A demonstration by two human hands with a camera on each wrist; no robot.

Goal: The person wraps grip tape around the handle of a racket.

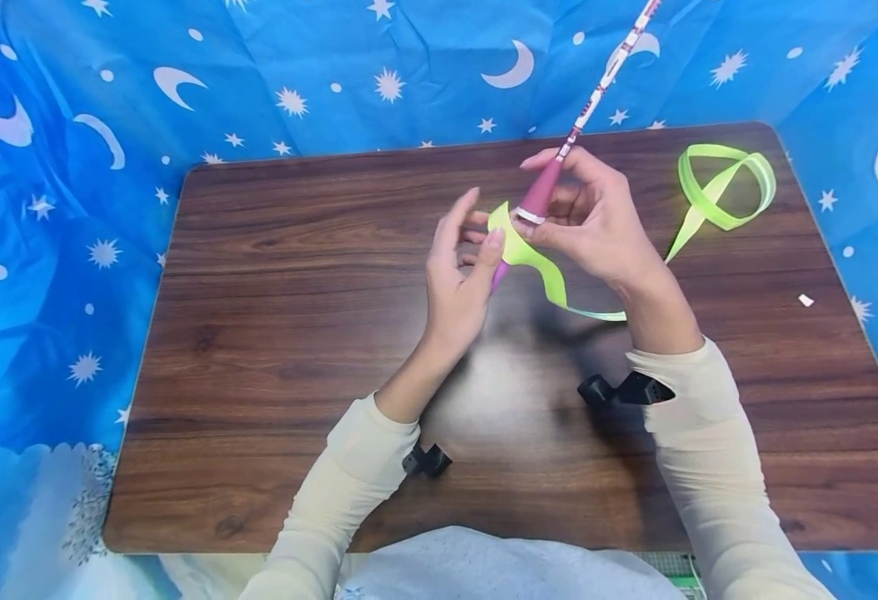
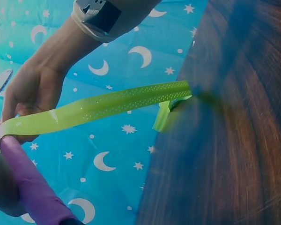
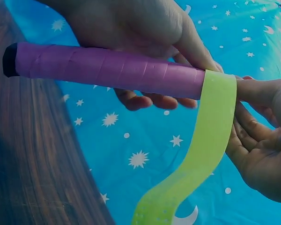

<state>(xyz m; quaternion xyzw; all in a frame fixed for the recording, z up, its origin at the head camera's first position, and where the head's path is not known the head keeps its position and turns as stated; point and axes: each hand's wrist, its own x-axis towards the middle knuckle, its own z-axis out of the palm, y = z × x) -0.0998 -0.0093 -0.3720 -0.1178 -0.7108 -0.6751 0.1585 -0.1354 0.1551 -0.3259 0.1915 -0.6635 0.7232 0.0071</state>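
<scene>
A badminton racket is held up at a slant, its patterned shaft (image 1: pixel 604 83) running out of the head view at the top. Below its dark pink cone (image 1: pixel 540 193), the handle (image 3: pixel 107 70) is wrapped in purple and ends in a black butt. Yellow-green grip tape (image 3: pixel 210 122) lies across the handle's upper end. My left hand (image 1: pixel 457 292) grips the handle there, its thumb pressed on the tape. With thumb and fingers, my right hand (image 1: pixel 604 217) pinches the racket at the cone's base. From the handle, the tape's loose length sags and passes behind my right wrist.
The tape's far end makes a loop (image 1: pixel 765 187) at the table's back right. A small white scrap (image 1: pixel 805 300) lies on the brown wooden table (image 1: pixel 259 333). Blue cloth (image 1: pixel 296 75) with moons and stars hangs around its back and sides. Each sleeve carries a black wrist camera (image 1: pixel 634 388).
</scene>
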